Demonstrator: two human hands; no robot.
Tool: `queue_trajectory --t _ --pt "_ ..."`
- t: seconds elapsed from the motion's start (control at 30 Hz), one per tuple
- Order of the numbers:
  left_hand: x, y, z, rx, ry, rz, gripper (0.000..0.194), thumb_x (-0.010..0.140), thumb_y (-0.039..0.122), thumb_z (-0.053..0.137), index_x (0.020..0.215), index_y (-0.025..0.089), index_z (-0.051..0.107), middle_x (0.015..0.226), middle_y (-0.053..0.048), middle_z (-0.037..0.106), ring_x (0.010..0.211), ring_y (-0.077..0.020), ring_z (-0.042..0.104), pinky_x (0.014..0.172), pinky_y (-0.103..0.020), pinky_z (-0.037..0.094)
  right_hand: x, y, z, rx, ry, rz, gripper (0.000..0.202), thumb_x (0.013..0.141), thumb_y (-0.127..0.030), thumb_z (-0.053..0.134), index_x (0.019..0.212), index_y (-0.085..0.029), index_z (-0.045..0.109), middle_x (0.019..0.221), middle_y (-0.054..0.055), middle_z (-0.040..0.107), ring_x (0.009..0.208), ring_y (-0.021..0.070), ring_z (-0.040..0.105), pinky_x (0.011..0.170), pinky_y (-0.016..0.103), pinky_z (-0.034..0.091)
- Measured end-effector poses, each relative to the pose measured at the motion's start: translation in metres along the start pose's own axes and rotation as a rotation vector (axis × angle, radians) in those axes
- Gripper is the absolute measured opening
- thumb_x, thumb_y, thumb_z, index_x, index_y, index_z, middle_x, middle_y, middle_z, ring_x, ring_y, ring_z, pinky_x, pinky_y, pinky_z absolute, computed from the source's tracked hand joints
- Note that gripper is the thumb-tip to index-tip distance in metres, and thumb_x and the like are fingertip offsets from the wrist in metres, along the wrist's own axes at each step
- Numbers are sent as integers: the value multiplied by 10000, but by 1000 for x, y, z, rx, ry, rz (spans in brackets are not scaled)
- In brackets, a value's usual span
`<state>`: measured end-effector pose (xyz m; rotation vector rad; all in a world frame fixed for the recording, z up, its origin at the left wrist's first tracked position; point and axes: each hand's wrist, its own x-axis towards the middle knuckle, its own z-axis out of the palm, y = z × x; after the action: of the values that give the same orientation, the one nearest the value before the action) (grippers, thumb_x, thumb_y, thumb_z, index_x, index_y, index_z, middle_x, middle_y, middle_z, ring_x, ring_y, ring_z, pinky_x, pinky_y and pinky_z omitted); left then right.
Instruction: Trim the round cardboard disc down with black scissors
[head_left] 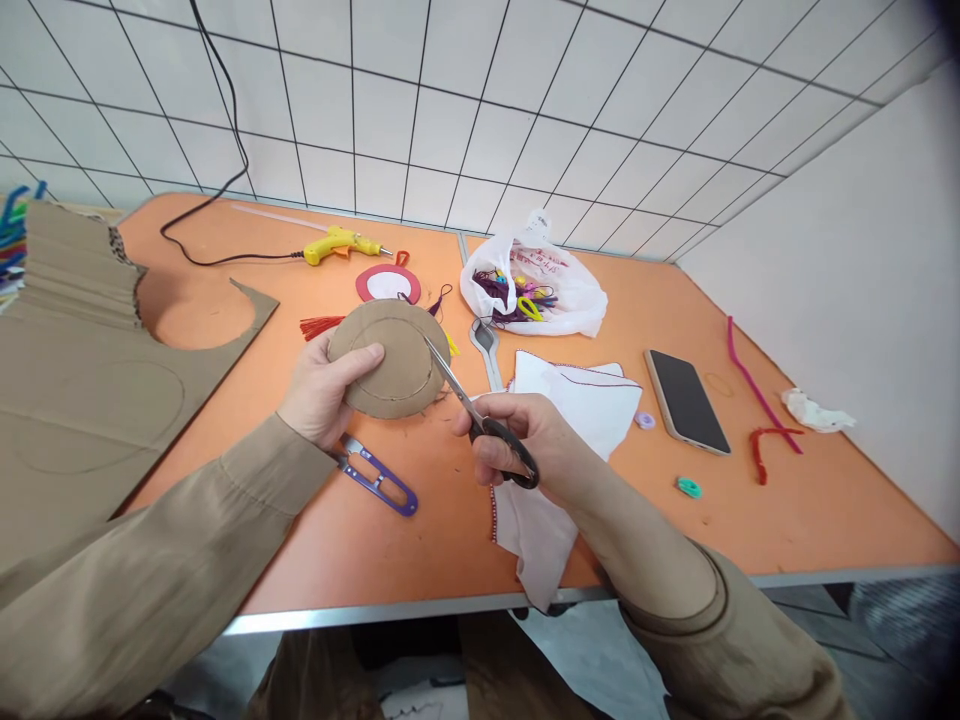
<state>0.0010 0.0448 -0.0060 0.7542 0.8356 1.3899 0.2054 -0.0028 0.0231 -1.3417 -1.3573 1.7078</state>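
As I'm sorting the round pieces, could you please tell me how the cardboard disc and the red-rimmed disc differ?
The cardboard disc is brown with a curved line inside its edge; the red-rimmed disc has a white centre. The cardboard disc is in the left grip, while the red-rimmed disc lies on the table. The cardboard disc looks larger than the red-rimmed disc. Both are round.

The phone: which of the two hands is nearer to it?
Right. The right hand, with scissors, is left of the phone; the left hand, holding round cardboard, is farther left.
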Motion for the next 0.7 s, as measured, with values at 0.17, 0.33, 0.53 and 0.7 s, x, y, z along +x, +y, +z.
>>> queue_trajectory --t 0.17,0.33,0.53,0.7 --pt "1 -1 0 -11 8 -14 296 557 189 846 833 139 754 792 -33 742 700 -148 662 623 -228 551 -1 0 -1 -9 -4 -2 379 551 -383 817 755 -154 593 457 -63 520 406 98 526 389 189 371" --pt "0 0 2 -11 13 -31 267 572 176 825 826 130 756 782 -34 745 686 -143 662 623 -224 555 -1 4 -3 3 -85 -39 421 583 -430 832 794 -163 583 537 -25 607 471 115 572 478 225 435" --pt "0 1 2 -14 -10 -29 255 588 175 813 831 126 756 776 -40 746 678 -144 663 608 -219 555 1 9 -10 52 -156 -91 516 601 -577 796 827 -154 604 541 11 640 460 128 563 454 232 413" --pt "-1 2 2 4 4 -21 254 581 177 812 824 134 756 777 -36 745 680 -145 662 612 -221 550 1 10 -12 36 -153 -101 537 613 -617 769 829 -153 607 517 13 636 446 132 560 430 229 395"
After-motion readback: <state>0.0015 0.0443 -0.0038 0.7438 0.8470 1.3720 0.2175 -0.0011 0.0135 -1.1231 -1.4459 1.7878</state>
